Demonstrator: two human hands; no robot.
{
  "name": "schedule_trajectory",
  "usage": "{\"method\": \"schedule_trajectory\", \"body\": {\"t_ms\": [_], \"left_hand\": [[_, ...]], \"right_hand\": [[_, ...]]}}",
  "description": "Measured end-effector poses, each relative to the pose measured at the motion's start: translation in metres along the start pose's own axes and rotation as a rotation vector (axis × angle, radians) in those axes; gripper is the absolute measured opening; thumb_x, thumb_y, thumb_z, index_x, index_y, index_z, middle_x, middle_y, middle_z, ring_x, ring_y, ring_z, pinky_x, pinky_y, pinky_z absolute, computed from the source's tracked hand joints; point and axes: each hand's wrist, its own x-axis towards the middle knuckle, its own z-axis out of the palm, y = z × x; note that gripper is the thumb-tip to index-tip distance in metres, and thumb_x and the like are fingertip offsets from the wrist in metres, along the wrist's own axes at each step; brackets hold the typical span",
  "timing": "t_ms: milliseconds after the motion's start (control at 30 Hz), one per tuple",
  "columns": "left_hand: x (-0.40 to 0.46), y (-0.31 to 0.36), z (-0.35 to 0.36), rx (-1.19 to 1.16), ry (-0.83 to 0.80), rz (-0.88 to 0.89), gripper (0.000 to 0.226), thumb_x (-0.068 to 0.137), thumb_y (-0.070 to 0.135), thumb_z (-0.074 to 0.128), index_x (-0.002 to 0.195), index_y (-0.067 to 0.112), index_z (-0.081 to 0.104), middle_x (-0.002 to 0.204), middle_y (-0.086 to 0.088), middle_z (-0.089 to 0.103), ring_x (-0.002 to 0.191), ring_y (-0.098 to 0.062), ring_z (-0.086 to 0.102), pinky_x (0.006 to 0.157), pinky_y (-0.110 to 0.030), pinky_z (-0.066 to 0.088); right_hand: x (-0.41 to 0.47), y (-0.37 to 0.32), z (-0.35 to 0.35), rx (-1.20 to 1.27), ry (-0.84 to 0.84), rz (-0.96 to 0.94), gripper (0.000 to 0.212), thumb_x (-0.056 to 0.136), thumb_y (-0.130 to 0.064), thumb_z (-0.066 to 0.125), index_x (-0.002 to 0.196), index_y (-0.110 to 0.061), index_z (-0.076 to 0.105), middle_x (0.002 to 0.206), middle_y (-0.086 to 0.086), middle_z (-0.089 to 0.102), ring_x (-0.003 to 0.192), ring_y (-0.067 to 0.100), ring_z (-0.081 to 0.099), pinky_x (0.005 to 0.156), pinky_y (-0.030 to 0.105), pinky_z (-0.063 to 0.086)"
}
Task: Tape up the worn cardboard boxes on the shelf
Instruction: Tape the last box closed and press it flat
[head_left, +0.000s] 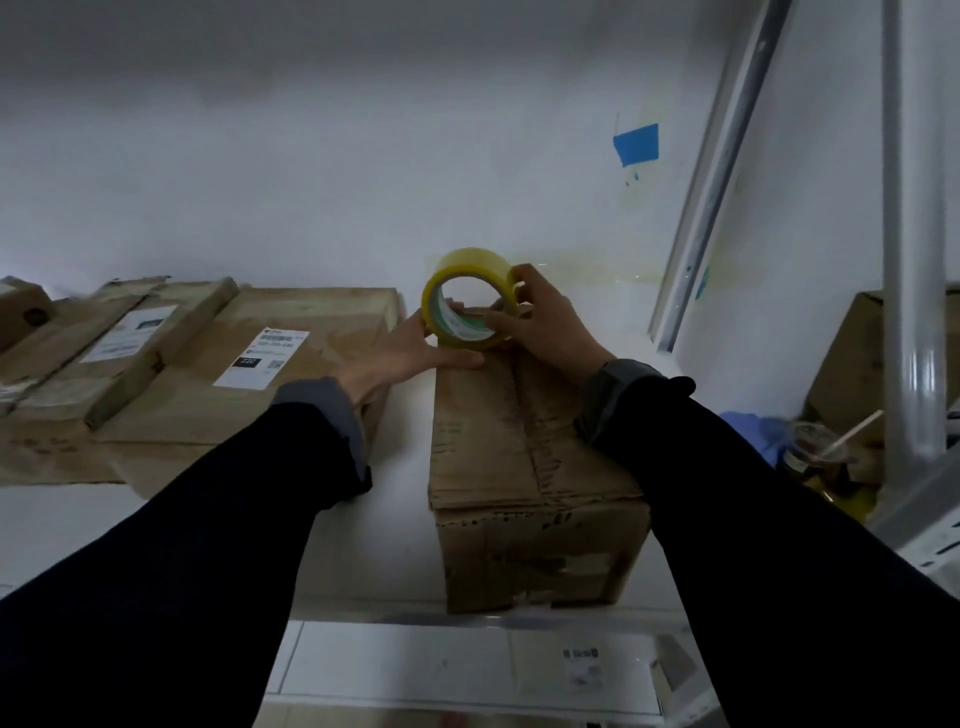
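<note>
A worn, creased cardboard box (524, 467) stands on the white shelf (395, 525), its top flaps meeting along a middle seam. At its far end a roll of yellowish clear tape (470, 296) stands on edge. My right hand (545, 322) grips the roll, fingers through its core and thumb over the top. My left hand (405, 353) lies at the box's far left corner, thumb pressing flat on the box top just under the roll. Whether a strip of tape is pulled out cannot be made out.
Flat brown parcels with white shipping labels (208, 364) lie to the left on the shelf. A grey upright post (909, 260) and a drink cup with a straw (821, 447) are at the right, beside another box (857, 364). A lower shelf (467, 670) shows below.
</note>
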Motion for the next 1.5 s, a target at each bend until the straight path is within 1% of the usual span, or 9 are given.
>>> {"method": "schedule_trajectory", "body": {"t_ms": [200,400,500,667,767,1033,1167,1300,1500], "left_hand": [[0.001,-0.001,0.005,0.094,0.044,0.029,0.073,0.082,0.019,0.082,0.144,0.017,0.043,0.131,0.007,0.045,0.117,-0.014,0.048,0.067,-0.003,0.043],[-0.001,-0.002,0.0,0.1,0.015,0.038,0.068,0.083,0.026,0.082,0.142,0.028,0.048,0.137,0.013,0.041,0.109,-0.006,0.05,0.077,-0.009,0.043],[0.0,-0.002,0.0,0.099,-0.006,0.06,0.066,0.082,0.027,0.081,0.14,0.03,0.049,0.137,0.015,0.041,0.103,0.007,0.049,0.072,-0.002,0.042],[0.003,-0.006,-0.002,0.072,-0.04,0.024,0.078,0.072,0.044,0.088,0.139,0.033,0.05,0.125,0.03,0.045,0.098,0.016,0.05,0.074,-0.002,0.043],[0.003,-0.002,-0.003,0.152,-0.073,0.028,0.081,0.081,0.039,0.083,0.149,0.03,0.04,0.143,0.022,0.038,0.126,-0.001,0.044,0.097,-0.009,0.035],[-0.007,0.031,0.02,1.071,-0.328,0.093,0.107,0.08,0.09,0.013,0.16,0.023,-0.01,0.165,0.007,-0.02,0.152,-0.012,-0.02,0.123,-0.038,-0.014],[-0.014,0.044,0.037,1.142,-0.4,0.073,0.106,0.079,0.086,0.014,0.159,0.023,-0.013,0.165,0.006,-0.022,0.154,-0.015,-0.015,0.125,-0.038,-0.006],[-0.004,0.069,0.035,1.185,-0.423,0.149,0.09,0.088,0.078,0.022,0.162,0.029,0.006,0.169,0.002,0.002,0.154,-0.021,0.013,0.125,-0.039,0.013],[0.029,0.1,0.052,1.164,-0.433,0.229,0.072,0.097,0.068,0.035,0.158,0.034,0.02,0.164,-0.004,0.019,0.145,-0.032,0.032,0.117,-0.038,0.025]], "right_hand": [[0.004,-0.017,-0.035,-0.253,0.271,-0.108,0.038,0.084,-0.015,0.06,0.12,-0.023,0.058,0.106,0.008,0.058,0.095,0.034,0.055,0.075,0.043,0.049],[0.002,0.028,-0.117,-0.227,0.758,-0.033,0.044,0.076,0.009,0.045,0.102,-0.014,0.071,0.104,0.008,0.07,0.098,0.028,0.063,0.078,0.021,0.043],[-0.017,0.057,-0.111,-0.011,0.717,0.045,0.045,0.069,0.016,0.038,0.093,-0.012,0.064,0.086,0.01,0.066,0.08,0.022,0.061,0.065,0.009,0.041],[-0.033,0.107,-0.08,0.144,0.694,0.187,0.033,0.078,0.013,0.044,0.091,-0.012,0.063,0.082,0.008,0.063,0.078,0.026,0.061,0.073,0.037,0.052],[-0.04,0.127,-0.062,0.227,0.667,0.252,0.039,0.084,0.005,0.047,0.077,-0.032,0.058,0.076,0.005,0.065,0.082,0.034,0.064,0.081,0.05,0.054],[-0.055,0.151,-0.036,0.331,0.408,0.296,0.005,0.102,-0.009,0.05,0.106,-0.008,0.051,0.088,0.004,0.064,0.087,0.026,0.064,0.088,0.052,0.051],[-0.061,0.163,-0.038,0.313,0.259,0.393,0.048,0.096,-0.043,0.062,0.127,-0.01,0.049,0.111,0.014,0.063,0.102,0.029,0.065,0.085,0.055,0.056],[-0.078,0.166,-0.049,0.131,0.081,0.455,0.076,0.074,-0.071,0.07,0.118,-0.012,0.056,0.101,0.001,0.064,0.092,0.017,0.062,0.078,0.033,0.046],[-0.102,0.19,-0.047,-0.24,-0.14,0.497,0.021,0.079,-0.025,0.081,0.099,-0.023,0.074,0.101,0.0,0.069,0.095,0.016,0.061,0.081,0.023,0.04]]}}
